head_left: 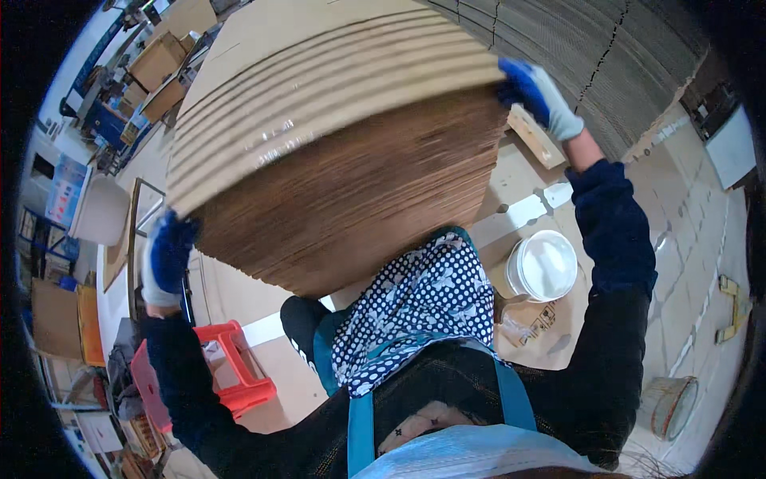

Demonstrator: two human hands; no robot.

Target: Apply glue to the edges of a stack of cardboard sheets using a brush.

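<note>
A tall stack of brown cardboard sheets stands right in front of me. Its upper sheets are fanned into steps toward the far side, and the top edges look blurred. My left hand, in a blue and white work glove, grips the near left corner of the upper sheets. At the near right corner my right hand, gloved the same way, has its fingers curled over the sheet edge. Both arms are spread wide. The fingertips under the sheets are hidden.
A white bucket stands right of my knees, and a red plastic stool is at my left. Another tall cardboard stack rises at the far right. A wooden block lies beside the near stack. A wire basket sits at lower right.
</note>
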